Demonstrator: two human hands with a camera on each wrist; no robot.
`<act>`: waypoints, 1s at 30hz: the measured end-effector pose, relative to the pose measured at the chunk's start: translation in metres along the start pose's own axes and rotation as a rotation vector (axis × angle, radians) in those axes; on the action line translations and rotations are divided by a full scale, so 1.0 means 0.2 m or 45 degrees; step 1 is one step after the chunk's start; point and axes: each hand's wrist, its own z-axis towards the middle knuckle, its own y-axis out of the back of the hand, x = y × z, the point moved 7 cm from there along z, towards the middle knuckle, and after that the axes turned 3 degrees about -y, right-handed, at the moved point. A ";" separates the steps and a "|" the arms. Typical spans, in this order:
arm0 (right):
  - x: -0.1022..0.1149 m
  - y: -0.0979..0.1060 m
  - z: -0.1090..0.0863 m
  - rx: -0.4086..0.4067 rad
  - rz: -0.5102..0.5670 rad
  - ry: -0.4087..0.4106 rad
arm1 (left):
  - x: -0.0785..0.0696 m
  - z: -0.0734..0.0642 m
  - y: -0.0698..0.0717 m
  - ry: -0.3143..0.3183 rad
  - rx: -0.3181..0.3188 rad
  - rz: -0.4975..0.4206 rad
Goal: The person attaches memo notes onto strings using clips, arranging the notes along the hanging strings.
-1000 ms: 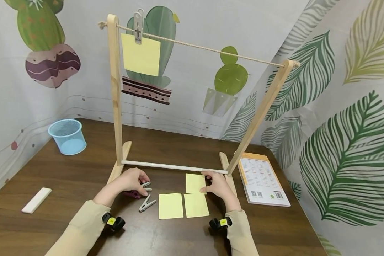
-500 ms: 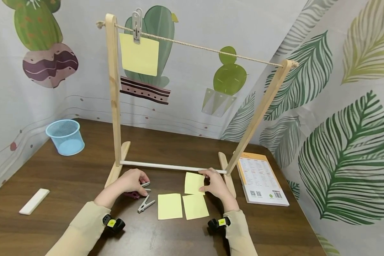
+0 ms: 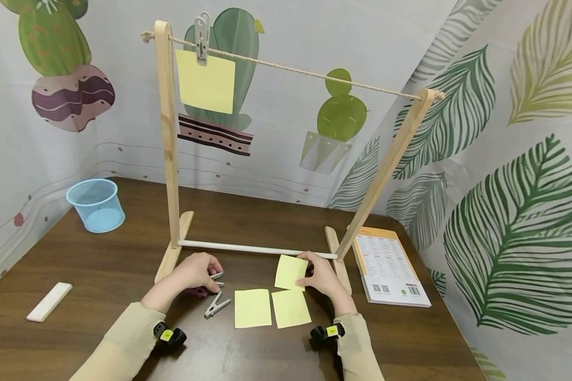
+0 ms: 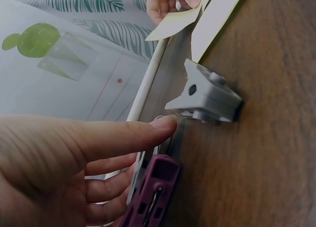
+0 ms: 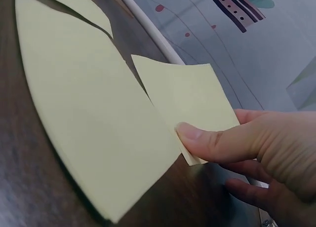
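My left hand (image 3: pixel 197 271) holds a grey clothespin (image 3: pixel 217 275) between thumb and fingers, low over the table. Right beside those fingers lies a purple clothespin (image 4: pixel 154 190), largely covered by the hand in the head view. Another grey clothespin (image 3: pixel 216 305) rests just in front, near my thumb tip in the left wrist view. With thumb and fingers, my right hand (image 3: pixel 323 275) pinches the right edge of a yellow sticky note (image 5: pixel 192 96), which bends up and tilts. Two more yellow notes, a left one (image 3: pixel 252 308) and a right one (image 3: pixel 291 308), lie side by side on the table.
A wooden frame (image 3: pixel 168 143) carries a rope (image 3: pixel 291 67), from which a metal clip (image 3: pixel 202 39) hangs a yellow note (image 3: pixel 206 84). A white rod (image 3: pixel 248 247) joins its feet. Around it are a blue mesh basket (image 3: pixel 97 209), a white bar (image 3: pixel 49 301) and a booklet (image 3: pixel 391 267).
The sticky note in my right hand has been lifted from lying flat and has turned slightly. My left hand has stayed at the clothespins.
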 end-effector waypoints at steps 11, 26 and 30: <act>-0.08 -0.02 0.00 0.096 0.570 -0.104 | 0.00 0.00 0.01 -0.016 -0.019 0.013; -0.09 -0.05 -0.01 0.211 0.997 -0.101 | -0.01 0.00 0.02 -0.034 -0.019 0.004; -0.10 -0.06 -0.01 0.205 1.015 -0.092 | -0.03 -0.01 0.02 -0.047 -0.021 -0.001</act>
